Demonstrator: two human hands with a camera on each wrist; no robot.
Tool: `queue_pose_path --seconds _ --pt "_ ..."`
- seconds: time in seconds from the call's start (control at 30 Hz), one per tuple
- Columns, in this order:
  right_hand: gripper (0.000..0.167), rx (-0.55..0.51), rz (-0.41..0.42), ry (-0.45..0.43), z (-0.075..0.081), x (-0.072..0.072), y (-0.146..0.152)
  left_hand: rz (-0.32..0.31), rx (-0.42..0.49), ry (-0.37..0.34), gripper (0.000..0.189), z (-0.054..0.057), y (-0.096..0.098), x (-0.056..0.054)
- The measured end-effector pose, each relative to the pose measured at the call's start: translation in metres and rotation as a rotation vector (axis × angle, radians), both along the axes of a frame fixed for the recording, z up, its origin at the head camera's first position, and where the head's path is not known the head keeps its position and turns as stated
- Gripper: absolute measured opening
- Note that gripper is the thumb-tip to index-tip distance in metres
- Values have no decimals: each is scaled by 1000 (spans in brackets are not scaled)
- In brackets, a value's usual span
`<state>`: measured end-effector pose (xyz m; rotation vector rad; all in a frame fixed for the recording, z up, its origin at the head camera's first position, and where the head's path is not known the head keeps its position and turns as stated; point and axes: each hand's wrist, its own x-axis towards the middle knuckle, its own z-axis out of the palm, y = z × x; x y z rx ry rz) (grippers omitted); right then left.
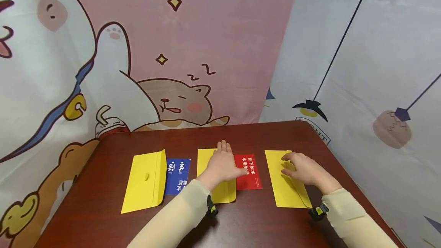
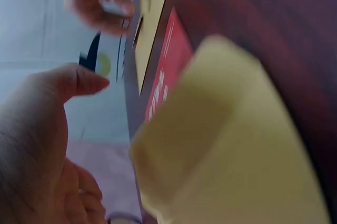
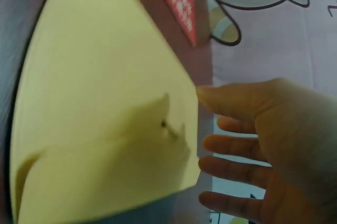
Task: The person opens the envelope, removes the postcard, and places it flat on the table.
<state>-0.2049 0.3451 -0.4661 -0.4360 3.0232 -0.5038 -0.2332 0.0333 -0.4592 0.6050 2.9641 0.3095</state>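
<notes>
My left hand is above the middle yellow envelope, fingers straight and thumb spread to the right. In the left wrist view, that hand is apart from the envelope's raised, open-looking end. My right hand hovers at the right yellow envelope with fingers loosely bent. The right wrist view puts its thumb at the envelope's edge; whether they touch I cannot tell. A red card with white characters lies beside the middle envelope, partly behind my left thumb. Neither hand grips anything.
At the left lies another yellow envelope, its right side slightly raised, with a blue card along that side. All rest on a dark red-brown table. A cartoon-printed cloth hangs behind and around it.
</notes>
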Motion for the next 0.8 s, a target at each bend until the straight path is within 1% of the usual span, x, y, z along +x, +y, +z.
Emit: queue_pose_path --seconds 0.1,0.17,0.23,0.33,0.47,0.57,0.67,0.8 --pt "57 75 40 12 -3 2 5 -129 -62 26 117 -5 22 6" --pt "62 116 56 22 -4 2 7 -201 -120 36 120 -9 37 8" --pt "67 152 67 28 -5 3 8 -256 -172 45 123 -13 52 10" --pt "74 184 85 17 -5 3 9 -308 -230 45 128 -18 75 11" --pt "78 169 134 -27 -3 4 11 -333 -270 38 136 -24 101 13" --pt "82 154 160 -67 -1 6 11 -335 -314 31 139 -29 115 14" --pt "86 165 163 -100 2 7 11 -330 -370 16 140 -31 123 15" --pt "86 200 158 -132 5 7 12 -327 -398 -19 139 -32 128 15"
